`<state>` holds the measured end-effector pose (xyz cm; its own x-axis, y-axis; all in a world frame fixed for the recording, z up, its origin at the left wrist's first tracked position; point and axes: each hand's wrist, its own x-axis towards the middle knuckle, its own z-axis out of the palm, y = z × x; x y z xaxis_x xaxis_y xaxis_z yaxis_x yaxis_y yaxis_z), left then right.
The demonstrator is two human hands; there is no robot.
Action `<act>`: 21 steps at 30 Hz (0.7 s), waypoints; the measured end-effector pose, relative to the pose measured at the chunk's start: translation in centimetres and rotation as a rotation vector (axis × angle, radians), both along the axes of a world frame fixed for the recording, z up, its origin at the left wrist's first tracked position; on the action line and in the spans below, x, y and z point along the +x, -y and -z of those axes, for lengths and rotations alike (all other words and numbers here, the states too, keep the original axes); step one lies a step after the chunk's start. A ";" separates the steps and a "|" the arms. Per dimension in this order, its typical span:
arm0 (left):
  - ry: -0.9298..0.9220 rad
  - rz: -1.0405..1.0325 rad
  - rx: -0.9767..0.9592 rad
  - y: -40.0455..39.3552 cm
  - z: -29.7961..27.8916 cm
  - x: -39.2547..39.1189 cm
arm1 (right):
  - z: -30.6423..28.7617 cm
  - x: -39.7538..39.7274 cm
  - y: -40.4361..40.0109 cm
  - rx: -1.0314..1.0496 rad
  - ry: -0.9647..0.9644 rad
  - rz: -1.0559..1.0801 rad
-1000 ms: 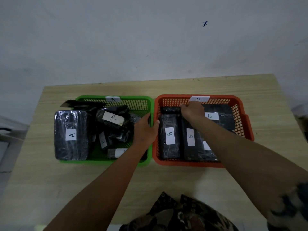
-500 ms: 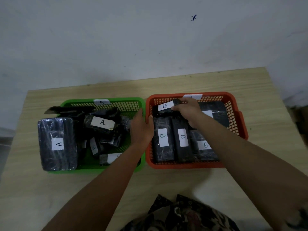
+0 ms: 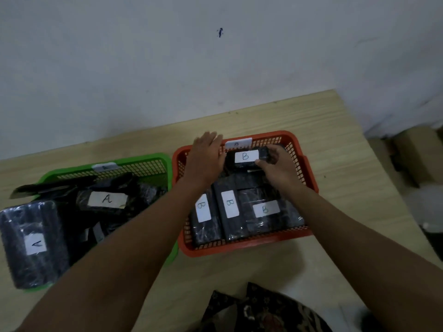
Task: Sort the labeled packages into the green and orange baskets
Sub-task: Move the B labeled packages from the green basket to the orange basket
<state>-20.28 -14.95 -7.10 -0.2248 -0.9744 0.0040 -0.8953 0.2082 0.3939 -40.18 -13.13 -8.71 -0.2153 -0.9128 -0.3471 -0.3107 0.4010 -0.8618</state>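
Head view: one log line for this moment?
right hand pinches B package | left hand open, fingers straight, beside it | both over orange basket | green basket untouched

A pale wooden table (image 3: 335,144) with a light grain was set against a plain whitish wall (image 3: 143,56). The wall was marked by a small dark spot (image 3: 220,32) high up and by faint scuffs. The room was dimly and evenly lit. To the right of the table, a grey floor (image 3: 417,202) was seen, with brownish boxes (image 3: 417,149) stacked near the wall.
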 end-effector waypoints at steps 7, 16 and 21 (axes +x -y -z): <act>0.125 -0.024 0.059 2.3 0.6 2.1 | 0.8 1.1 0.6 -0.149 -0.348 -0.061; 0.037 -0.029 0.052 2.2 0.9 2.8 | 0.8 2.1 -0.4 -0.263 -0.554 -0.193; -0.093 -0.074 -0.061 -2.0 -1.2 6.2 | -1.1 6.2 -2.3 -0.470 -0.574 -0.317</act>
